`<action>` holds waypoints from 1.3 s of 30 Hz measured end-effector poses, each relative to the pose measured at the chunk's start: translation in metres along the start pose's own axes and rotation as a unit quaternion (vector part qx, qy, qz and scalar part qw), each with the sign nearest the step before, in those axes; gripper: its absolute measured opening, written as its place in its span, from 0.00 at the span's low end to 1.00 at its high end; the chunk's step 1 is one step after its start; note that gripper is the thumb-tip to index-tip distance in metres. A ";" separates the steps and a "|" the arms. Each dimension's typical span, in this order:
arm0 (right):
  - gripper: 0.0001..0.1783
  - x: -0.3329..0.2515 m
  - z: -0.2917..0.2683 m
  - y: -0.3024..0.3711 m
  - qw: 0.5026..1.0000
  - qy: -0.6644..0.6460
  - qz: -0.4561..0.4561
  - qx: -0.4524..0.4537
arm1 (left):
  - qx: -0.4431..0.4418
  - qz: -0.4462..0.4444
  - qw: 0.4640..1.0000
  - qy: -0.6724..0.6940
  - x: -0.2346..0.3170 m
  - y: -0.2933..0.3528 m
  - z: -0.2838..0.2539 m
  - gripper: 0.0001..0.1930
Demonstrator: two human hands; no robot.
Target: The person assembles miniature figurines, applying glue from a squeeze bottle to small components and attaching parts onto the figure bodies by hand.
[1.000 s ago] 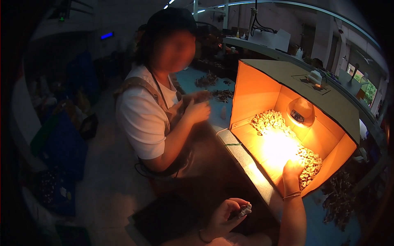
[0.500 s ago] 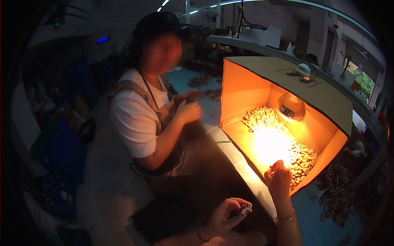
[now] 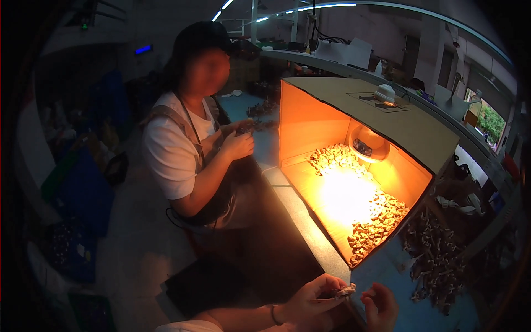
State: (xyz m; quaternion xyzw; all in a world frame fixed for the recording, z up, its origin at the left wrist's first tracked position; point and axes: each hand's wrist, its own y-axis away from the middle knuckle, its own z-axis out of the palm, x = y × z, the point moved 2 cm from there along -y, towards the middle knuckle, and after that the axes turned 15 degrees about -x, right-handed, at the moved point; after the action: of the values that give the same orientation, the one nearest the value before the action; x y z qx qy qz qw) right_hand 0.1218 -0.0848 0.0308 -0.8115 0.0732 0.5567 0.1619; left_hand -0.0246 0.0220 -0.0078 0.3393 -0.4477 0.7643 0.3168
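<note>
My left hand (image 3: 316, 297) is closed, pinching a small knobbly piece (image 3: 347, 290), pale on top with darker parts, just past the bench's front edge. Close by on the right, my right hand (image 3: 381, 307) has half-curled fingers, thumb and fingertips a little apart, with nothing visible between them. Its lower part is cut off by the frame edge. Beyond both hands stands an open-fronted cardboard box (image 3: 310, 108), lit inside by a lamp (image 3: 369, 145). Many small tan knobbly pieces (image 3: 381, 221) lie on its floor; the glare hides the middle ones.
A pile of dark brown and whitish pieces (image 3: 437, 260) lies on the blue bench top (image 3: 381, 276) right of the box. A co-worker (image 3: 180, 144) stands at the left with a dark piece in hand. Behind the box runs a shelf (image 3: 332, 62). Blue bins (image 3: 83, 193) stand far left.
My right hand has come back from the box opening, down beside my left hand. My left hand, still holding its piece, has shifted slightly right. The whole view has shifted a little.
</note>
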 end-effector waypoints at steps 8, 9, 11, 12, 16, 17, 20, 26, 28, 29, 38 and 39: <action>0.08 0.005 -0.044 0.036 0.986 0.139 -0.021 0.090 | -0.064 -0.072 0.994 0.045 -0.022 -0.012 0.042 0.10; 0.08 0.003 -0.046 0.038 0.972 0.202 -0.052 0.109 | -0.064 -0.074 0.994 0.045 -0.021 -0.012 0.045 0.10; 0.10 0.014 -0.049 0.047 0.980 0.163 -0.031 0.112 | -0.072 -0.066 0.994 0.044 -0.019 -0.014 0.051 0.10; 0.13 0.020 -0.049 0.050 0.985 0.127 -0.010 0.115 | -0.077 -0.070 0.993 0.048 -0.021 -0.015 0.052 0.10; 0.06 0.024 -0.049 0.048 0.982 -0.016 -0.062 0.177 | -0.079 -0.071 0.994 0.032 -0.034 -0.026 0.058 0.11; 0.07 0.016 -0.042 0.037 0.982 -0.065 -0.074 0.162 | -0.066 -0.069 0.989 0.111 -0.027 -0.025 0.056 0.11; 0.08 -0.010 -0.035 0.022 0.985 -0.121 -0.087 0.090 | -0.087 -0.036 0.993 0.065 -0.008 -0.026 0.054 0.16; 0.10 -0.011 -0.048 0.026 0.987 0.004 -0.145 0.067 | -0.124 -0.068 0.988 0.069 -0.019 -0.035 0.057 0.14; 0.12 -0.015 -0.051 0.029 0.985 0.028 -0.153 0.072 | -0.166 -0.054 0.981 0.089 -0.017 -0.036 0.061 0.13; 0.13 -0.018 -0.050 0.029 0.983 0.027 -0.171 0.069 | -0.165 -0.056 0.981 0.090 -0.015 -0.033 0.060 0.13; 0.17 -0.023 -0.048 0.030 0.968 0.105 -0.227 0.035 | -0.155 -0.118 0.972 0.130 -0.013 -0.027 0.062 0.13; 0.18 -0.023 -0.047 0.029 0.965 0.127 -0.227 0.025 | -0.153 -0.115 0.970 0.149 -0.014 -0.026 0.062 0.13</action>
State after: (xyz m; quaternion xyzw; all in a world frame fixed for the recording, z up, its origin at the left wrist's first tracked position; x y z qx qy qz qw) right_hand 0.1461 -0.1294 0.0624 -0.8666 -0.0789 0.3960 0.2931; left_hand 0.0185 -0.0254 0.0161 0.2180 -0.4648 0.6872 0.5140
